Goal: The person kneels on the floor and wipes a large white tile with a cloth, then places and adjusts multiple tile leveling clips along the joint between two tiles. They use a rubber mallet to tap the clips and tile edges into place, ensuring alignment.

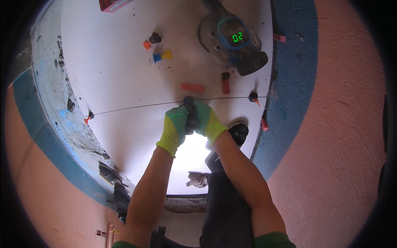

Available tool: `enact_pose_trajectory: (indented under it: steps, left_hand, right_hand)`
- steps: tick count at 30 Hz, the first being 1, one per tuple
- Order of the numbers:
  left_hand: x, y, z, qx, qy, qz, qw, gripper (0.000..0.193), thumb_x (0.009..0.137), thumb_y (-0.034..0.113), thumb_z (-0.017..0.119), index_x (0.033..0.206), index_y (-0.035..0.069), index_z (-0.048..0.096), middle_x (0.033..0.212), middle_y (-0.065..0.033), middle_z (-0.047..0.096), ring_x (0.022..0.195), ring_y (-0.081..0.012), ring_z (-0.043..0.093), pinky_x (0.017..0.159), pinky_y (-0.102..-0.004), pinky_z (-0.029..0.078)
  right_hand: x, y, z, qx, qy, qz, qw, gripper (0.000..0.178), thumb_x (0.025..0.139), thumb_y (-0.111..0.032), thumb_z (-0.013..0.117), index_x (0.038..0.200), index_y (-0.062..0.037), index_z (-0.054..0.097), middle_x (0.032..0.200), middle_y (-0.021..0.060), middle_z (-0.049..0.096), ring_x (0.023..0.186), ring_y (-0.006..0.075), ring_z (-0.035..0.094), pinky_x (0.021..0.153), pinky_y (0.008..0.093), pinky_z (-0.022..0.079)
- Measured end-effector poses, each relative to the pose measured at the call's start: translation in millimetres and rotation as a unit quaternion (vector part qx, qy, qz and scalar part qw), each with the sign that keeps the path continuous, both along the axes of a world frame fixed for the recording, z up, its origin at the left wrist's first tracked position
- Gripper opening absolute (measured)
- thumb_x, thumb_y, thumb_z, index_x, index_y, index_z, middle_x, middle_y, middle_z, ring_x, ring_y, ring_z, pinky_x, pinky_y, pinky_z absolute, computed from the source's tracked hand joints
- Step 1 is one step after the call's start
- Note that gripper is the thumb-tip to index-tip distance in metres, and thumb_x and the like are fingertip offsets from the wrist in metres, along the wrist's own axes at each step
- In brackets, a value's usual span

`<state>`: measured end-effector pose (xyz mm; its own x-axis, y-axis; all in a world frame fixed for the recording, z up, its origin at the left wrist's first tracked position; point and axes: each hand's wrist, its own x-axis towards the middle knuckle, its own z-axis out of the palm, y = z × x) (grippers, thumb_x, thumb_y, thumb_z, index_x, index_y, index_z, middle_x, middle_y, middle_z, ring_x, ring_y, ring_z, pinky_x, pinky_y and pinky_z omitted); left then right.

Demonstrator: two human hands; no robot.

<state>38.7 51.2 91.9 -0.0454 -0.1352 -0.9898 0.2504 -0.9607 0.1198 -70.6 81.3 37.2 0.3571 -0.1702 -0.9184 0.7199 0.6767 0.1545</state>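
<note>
My left hand and my right hand, in green and yellow work gloves, meet over the thin dark joint between two large white floor tiles. Their fingers are drawn together around a dark patch; whether it is a held thing or dirty glove fingertips cannot be made out. Just beyond them lies a red wedge, with another red wedge to its right, dark at one end. Orange-and-black tile levelers stand on the joint, one at the left end, one at the right.
A power tool with a lit green display rests at the far right. Orange-black and blue-yellow levelers lie further back. Red wedges sit along the right wall's edge. A crumpled cloth lies near my legs.
</note>
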Motion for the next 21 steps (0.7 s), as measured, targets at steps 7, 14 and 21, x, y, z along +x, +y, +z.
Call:
enact_pose_trajectory:
  steps: [7,14,21]
  left_hand:
    - [1.1,-3.6,-0.1,-0.138,-0.123,-0.263,0.947,0.022,0.096,0.019,0.054,0.088,0.002,0.066,0.067,-0.0060,0.061,0.051,-0.0161,0.052,0.047,-0.0282,0.042]
    - [4.3,10.0,-10.8,-0.030,0.051,0.039,0.998,0.024,0.097,0.019,0.052,0.078,0.005,0.057,0.066,-0.0046,0.055,0.051,-0.0139,0.049,0.045,-0.0298,0.036]
    - [4.6,-2.3,-7.6,-0.200,-0.167,-0.445,0.857,0.024,0.096,0.018,0.051,0.082,0.003,0.063,0.065,-0.0054,0.057,0.049,-0.0152,0.051,0.047,-0.0296,0.040]
  right_hand:
    - [-15.1,-0.1,9.3,-0.023,0.133,0.162,0.977,0.027,0.099,-0.024,0.053,0.104,-0.0050,0.071,0.084,0.0099,0.069,0.070,0.0247,0.066,0.064,0.0376,0.055]
    - [-11.8,-17.2,4.2,-0.102,0.238,0.325,0.910,0.030,0.098,-0.026,0.054,0.101,-0.0021,0.071,0.087,0.0109,0.073,0.070,0.0238,0.068,0.065,0.0375,0.054]
    - [-34.6,-12.0,18.8,-0.284,0.344,0.395,0.803,0.032,0.098,-0.029,0.052,0.103,-0.0046,0.071,0.088,0.0086,0.075,0.069,0.0244,0.068,0.073,0.0401,0.058]
